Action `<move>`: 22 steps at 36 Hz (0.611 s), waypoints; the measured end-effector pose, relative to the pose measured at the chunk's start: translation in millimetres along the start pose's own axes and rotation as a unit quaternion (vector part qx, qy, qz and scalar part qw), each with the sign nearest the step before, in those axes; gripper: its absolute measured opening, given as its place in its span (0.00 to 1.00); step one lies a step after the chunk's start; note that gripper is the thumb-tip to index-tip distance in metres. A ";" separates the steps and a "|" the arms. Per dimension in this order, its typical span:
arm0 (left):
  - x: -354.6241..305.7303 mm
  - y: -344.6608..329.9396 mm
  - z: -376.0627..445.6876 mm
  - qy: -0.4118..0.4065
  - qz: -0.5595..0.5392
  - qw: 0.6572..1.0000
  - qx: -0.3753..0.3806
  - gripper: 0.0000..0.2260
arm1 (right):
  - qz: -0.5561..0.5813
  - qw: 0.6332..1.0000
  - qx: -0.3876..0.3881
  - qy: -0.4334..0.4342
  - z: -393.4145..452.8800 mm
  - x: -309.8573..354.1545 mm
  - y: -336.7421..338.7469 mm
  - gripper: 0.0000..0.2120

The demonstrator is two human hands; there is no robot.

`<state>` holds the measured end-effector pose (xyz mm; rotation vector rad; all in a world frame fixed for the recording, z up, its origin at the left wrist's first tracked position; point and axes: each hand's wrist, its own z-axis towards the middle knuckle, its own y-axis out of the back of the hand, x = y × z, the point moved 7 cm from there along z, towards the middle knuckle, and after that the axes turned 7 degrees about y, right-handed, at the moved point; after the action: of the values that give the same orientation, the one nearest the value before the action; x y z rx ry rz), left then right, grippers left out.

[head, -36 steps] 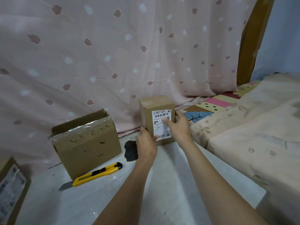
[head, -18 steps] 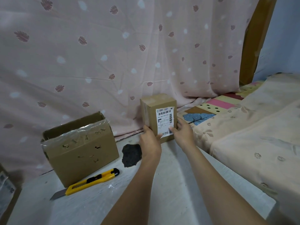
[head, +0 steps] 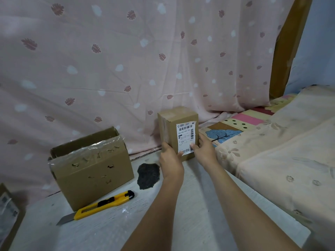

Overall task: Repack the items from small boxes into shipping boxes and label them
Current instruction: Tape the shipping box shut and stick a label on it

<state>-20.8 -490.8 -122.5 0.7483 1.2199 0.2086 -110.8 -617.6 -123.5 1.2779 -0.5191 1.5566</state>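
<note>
A small sealed cardboard box (head: 170, 124) stands upright at the back of the white table (head: 181, 223), against the curtain. A white shipping label (head: 185, 136) with barcodes is stuck on its front face. My left hand (head: 170, 160) holds the box's lower left corner, thumb on the label's bottom edge. My right hand (head: 204, 149) holds the lower right side, with its thumb pressing on the label's lower right corner. A bigger open cardboard box (head: 90, 167) with torn clear tape along its rim stands to the left.
A yellow utility knife (head: 103, 205) with its blade out lies in front of the open box. A dark patch (head: 148, 175) marks the table beside my left wrist. Another labelled box (head: 7, 214) pokes in at the left edge. A bed (head: 281, 160) borders the table on the right.
My right hand has slid from the label's middle down to its lower right corner. My left hand stays at the box's lower left. The view has shifted a little.
</note>
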 end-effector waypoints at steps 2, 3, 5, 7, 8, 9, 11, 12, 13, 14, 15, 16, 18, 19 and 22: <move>1.3 -1.0 -1.3 0.008 -0.001 1.000 0.004 0.18 | -0.010 1.000 0.008 -0.006 -0.2 2.7 0.3 0.18; 2.2 -1.5 -1.9 0.013 -0.002 1.000 0.008 0.18 | -0.016 1.000 0.011 -0.010 -0.8 4.1 0.2 0.18; 3.1 -1.1 -3.1 0.015 -0.010 1.000 0.017 0.18 | -0.035 0.999 0.019 -0.023 -2.0 7.2 -0.1 0.18; 3.6 0.7 -4.9 0.012 -0.012 0.999 0.029 0.18 | -0.066 0.997 0.024 -0.032 -2.9 10.6 0.4 0.17; 4.0 2.0 -6.0 0.007 -0.003 0.999 0.038 0.18 | -0.085 0.995 0.027 -0.035 -3.5 12.6 1.3 0.16; 3.7 3.8 -7.2 0.000 0.016 0.999 0.047 0.19 | -0.105 0.993 0.029 -0.037 -4.0 14.8 2.7 0.15; 2.7 7.5 -11.9 -0.021 0.063 0.996 0.067 0.22 | -0.140 0.989 0.031 -0.044 -7.1 20.7 6.2 0.14; 1.8 9.3 -15.7 -0.030 0.082 0.993 0.080 0.23 | -0.155 0.986 0.028 -0.053 -9.3 21.7 8.6 0.15; 0.4 12.5 -20.2 -0.038 0.102 0.990 0.090 0.24 | -0.170 0.983 0.023 -0.061 -12.2 23.6 11.6 0.16; -1.0 18.8 -25.6 -0.049 0.121 0.987 0.094 0.23 | -0.184 0.980 0.016 -0.067 -16.7 27.7 14.0 0.17; -3.0 22.8 -29.6 -0.064 0.142 0.983 0.095 0.20 | -0.199 0.977 0.011 -0.071 -19.7 30.0 16.6 0.17; -4.8 26.3 -33.2 -0.081 0.160 0.979 0.093 0.17 | -0.216 0.974 0.008 -0.073 -22.7 32.7 18.9 0.16; -7.3 41.5 -42.6 -0.118 0.200 0.969 0.088 0.14 | -0.250 0.966 0.018 -0.068 -33.0 45.1 22.1 0.14; -7.6 50.0 -48.4 -0.133 0.220 0.962 0.087 0.13 | -0.267 0.961 0.025 -0.064 -39.6 51.4 23.6 0.13; -2.7 79.2 -65.7 -0.159 0.270 0.947 0.070 0.12 | -0.313 0.947 0.056 -0.040 -63.0 71.3 24.4 0.12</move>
<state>-62.1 -406.3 -80.6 1.1856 0.7078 0.4362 -156.4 -545.6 -74.6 1.4195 -0.0496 1.0111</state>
